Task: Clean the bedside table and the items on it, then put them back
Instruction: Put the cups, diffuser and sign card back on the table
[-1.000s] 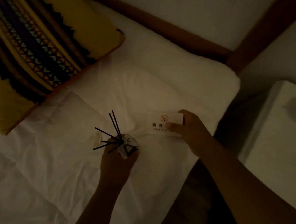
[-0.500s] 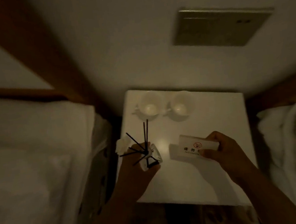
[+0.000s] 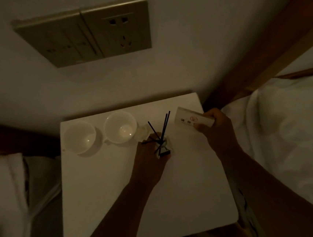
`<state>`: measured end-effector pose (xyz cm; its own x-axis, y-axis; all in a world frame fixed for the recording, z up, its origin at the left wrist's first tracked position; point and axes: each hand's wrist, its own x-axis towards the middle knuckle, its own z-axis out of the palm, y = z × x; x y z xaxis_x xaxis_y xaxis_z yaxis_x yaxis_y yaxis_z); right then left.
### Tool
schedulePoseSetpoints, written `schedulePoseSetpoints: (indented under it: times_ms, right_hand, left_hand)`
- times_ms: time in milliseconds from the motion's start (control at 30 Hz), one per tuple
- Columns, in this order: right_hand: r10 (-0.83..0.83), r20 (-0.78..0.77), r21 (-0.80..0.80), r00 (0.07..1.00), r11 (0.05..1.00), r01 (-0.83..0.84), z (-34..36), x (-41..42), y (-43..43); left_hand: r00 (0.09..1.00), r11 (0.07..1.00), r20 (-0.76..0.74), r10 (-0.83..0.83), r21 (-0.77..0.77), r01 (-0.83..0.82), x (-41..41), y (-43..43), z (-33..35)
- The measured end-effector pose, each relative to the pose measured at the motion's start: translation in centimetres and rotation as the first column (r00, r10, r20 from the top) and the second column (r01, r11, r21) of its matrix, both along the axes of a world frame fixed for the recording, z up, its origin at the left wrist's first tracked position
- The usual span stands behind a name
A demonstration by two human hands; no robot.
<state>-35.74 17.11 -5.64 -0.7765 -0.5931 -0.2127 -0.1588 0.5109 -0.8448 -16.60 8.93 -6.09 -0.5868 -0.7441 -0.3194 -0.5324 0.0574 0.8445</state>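
Fingers of left hand point(image 3: 150, 158) around reed diffuser point(image 3: 162, 145) (above table point(image 3: 109, 189)), right hand point(image 3: 215, 130) gripping sign card point(image 3: 194, 119).

View: a second ago you looked down at the bed and patterned pillow; now the bedside table point(image 3: 121, 198) fills the centre of the frame.
Left hand point(image 3: 152, 160): it has carried the reed diffuser point(image 3: 162, 146) from the bedsheet to the table's upper middle, just right of the two cups point(image 3: 120, 126).
Right hand point(image 3: 218, 129): it has brought the no-smoking card point(image 3: 192, 119) from the bed to the table's upper right corner.
Wall: the switch and socket panel point(image 3: 86, 33) now shows fully, upper left.
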Motion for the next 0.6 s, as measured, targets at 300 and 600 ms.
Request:
schedulePoseSetpoints:
  times_ms: [300,600]
  right_hand:
    - [0.039,0.025,-0.054,0.999,0.998,-0.038,-3.1,-1.0,-1.8]
    - [-0.062,0.124,-0.119,0.990,0.990,0.077,-3.8,0.7,-0.2]
  left_hand:
    - [0.998,0.971,-0.023,0.052,-0.233,-0.056,-3.4,-2.3,-1.0]
    - [0.976,0.961,0.128,0.177,-0.236,-0.144,-1.9,-0.2,-1.8]
